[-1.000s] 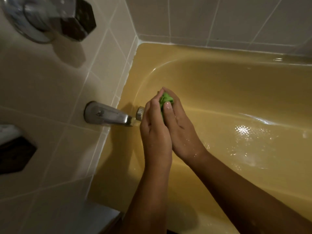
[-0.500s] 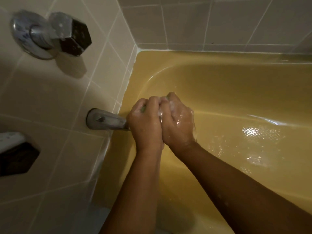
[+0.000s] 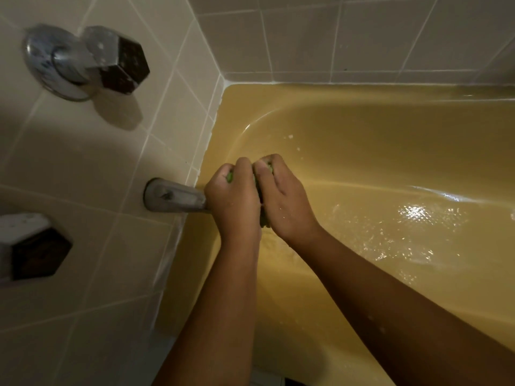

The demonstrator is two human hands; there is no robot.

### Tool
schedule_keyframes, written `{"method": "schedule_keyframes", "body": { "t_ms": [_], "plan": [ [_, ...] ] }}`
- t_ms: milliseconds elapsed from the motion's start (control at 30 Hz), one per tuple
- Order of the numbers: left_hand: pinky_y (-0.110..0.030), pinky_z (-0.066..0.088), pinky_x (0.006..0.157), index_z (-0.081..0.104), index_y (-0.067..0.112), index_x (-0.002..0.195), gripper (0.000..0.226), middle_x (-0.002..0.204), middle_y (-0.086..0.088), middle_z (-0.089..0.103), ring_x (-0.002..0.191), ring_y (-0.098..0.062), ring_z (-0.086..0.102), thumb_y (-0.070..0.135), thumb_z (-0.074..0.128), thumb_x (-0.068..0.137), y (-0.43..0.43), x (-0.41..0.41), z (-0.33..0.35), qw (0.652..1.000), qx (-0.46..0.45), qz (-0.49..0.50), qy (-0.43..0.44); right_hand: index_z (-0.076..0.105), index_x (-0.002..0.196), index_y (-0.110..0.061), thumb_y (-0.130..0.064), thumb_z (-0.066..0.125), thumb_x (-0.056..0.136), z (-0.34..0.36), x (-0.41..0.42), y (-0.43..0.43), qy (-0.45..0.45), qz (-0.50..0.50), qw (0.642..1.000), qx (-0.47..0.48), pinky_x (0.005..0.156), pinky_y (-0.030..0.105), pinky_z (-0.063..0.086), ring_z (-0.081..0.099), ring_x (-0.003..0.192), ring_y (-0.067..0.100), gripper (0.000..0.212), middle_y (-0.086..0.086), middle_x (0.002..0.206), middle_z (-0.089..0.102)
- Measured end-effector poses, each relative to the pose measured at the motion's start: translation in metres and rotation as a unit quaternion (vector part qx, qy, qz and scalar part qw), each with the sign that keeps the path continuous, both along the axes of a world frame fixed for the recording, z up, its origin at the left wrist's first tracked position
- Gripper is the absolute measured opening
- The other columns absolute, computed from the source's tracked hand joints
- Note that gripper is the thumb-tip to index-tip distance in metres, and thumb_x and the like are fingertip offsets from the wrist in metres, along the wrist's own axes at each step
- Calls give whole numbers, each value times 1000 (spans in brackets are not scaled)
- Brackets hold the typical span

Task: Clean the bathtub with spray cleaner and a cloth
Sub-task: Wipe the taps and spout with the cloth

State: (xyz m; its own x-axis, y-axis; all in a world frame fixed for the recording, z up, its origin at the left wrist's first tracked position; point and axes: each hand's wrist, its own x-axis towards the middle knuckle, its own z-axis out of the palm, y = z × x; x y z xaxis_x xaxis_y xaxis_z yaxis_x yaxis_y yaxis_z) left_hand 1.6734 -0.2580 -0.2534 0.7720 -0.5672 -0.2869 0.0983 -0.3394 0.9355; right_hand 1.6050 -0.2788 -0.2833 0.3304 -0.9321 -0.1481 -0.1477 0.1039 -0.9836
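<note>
The left forearm (image 3: 220, 302) rises almost straight from the bottom edge, and the right forearm (image 3: 390, 302) slants in from the lower right. They meet over the faucet end of the yellow bathtub (image 3: 376, 135). There the left hand (image 3: 234, 201) and the right hand (image 3: 287, 204) are pressed side by side, backs up. On both hands the fingers (image 3: 242, 167) are curled tight around a green cloth (image 3: 264, 220). The cloth is bunched between the palms, so only slivers of it show: a bit between the left knuckles, a bit at the right fingertips, and a wad low down between the heels of the hands. The skin looks wet.

The left hand sits right at the outlet end of the metal spout (image 3: 172, 197) and hides its tip; whether the two touch cannot be told. Past the hands the tub floor is wet, with a bright glare off to the right.

On the beige tiled wall (image 3: 92, 168) left of the tub, the lower faucet handle (image 3: 30, 249) is cut by the left edge. The upper faucet handle (image 3: 111, 62) stands higher up on a round chrome plate. Both have dark hexagonal caps. The back wall (image 3: 362, 37), also tiled, runs along the tub's far rim
</note>
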Motion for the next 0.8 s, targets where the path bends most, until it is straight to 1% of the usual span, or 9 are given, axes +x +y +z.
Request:
{"method": "schedule_keyframes", "body": {
  "t_ms": [67, 133, 267, 367, 433, 500, 667, 733, 800],
  "plan": [
    [-45, 56, 61, 63, 20, 71, 28, 69, 1, 65, 68, -20, 64, 35, 61, 94, -2, 7, 5, 1000, 4, 15, 3, 50, 132, -28, -38, 47, 109, -1, -9, 9, -23, 18, 999, -13, 102, 38, 51, 54, 121, 4, 26, -8, 128, 53],
    [-43, 60, 70, 69, 24, 85, 29, 80, 2, 72, 78, -18, 71, 46, 58, 100, -5, 13, 12, 1000, -3, 13, 16, 42, 148, -27, -28, 55, 107, -3, -18, 18, -36, 34, 998, -45, 110, 29, 46, 42, 135, 2, 42, -7, 141, 40],
    [-38, 62, 80, 62, 34, 118, 32, 114, 3, 72, 103, -15, 72, 60, 51, 101, 4, 24, 28, 995, 1, -84, 47, 50, 150, -27, -19, 60, 104, 2, -24, 17, -37, 12, 998, -49, 108, 20, 47, 43, 136, 2, 48, -3, 144, 40],
    [-42, 57, 97, 54, 39, 138, 39, 138, 5, 63, 124, -14, 65, 36, 64, 101, 26, 37, 37, 977, -53, -200, 56, 57, 146, -26, -18, 61, 104, 15, -23, 5, -42, 11, 996, -79, 111, 28, 46, 48, 135, 6, 43, -5, 141, 51],
    [-43, 54, 104, 49, 44, 144, 58, 145, 10, 58, 132, -11, 59, 18, 69, 96, 37, 46, 50, 969, -50, -243, -2, 60, 144, -26, -20, 62, 104, 26, -19, 2, -52, 32, 993, -100, 110, 36, 49, 53, 132, 8, 40, -9, 139, 55],
    [-37, 55, 103, 49, 40, 147, 62, 147, 11, 57, 130, -5, 58, 11, 70, 96, 43, 53, 73, 968, -38, -237, -70, 62, 141, -28, -24, 61, 104, 40, -14, -1, -64, 54, 992, -95, 105, 37, 53, 57, 127, 8, 37, -12, 137, 58],
    [-22, 51, 103, 51, 33, 147, 57, 141, 13, 59, 124, -1, 57, 17, 70, 96, 54, 69, 138, 929, 40, -222, -294, 68, 131, -29, -34, 51, 109, 87, 22, -28, -104, 56, 987, -109, 100, 48, 55, 64, 118, 10, 29, -15, 128, 67],
    [-6, 41, 96, 51, 30, 148, 56, 140, 11, 59, 120, 1, 53, 20, 70, 96, 59, 80, 159, 899, 70, -217, -374, 64, 138, -26, -30, 46, 111, 107, 43, -47, -88, 68, 976, -189, 107, 40, 49, 57, 127, 6, 33, -11, 137, 63],
    [1, 31, 86, 49, 28, 150, 56, 139, 7, 58, 115, 3, 45, 24, 69, 97, 64, 92, 175, 870, 108, -205, -436, 55, 149, -23, -29, 41, 112, 119, 65, -66, -9, 125, 932, -340, 118, 33, 38, 45, 141, 12, 39, -1, 154, 50]
  ]
}}
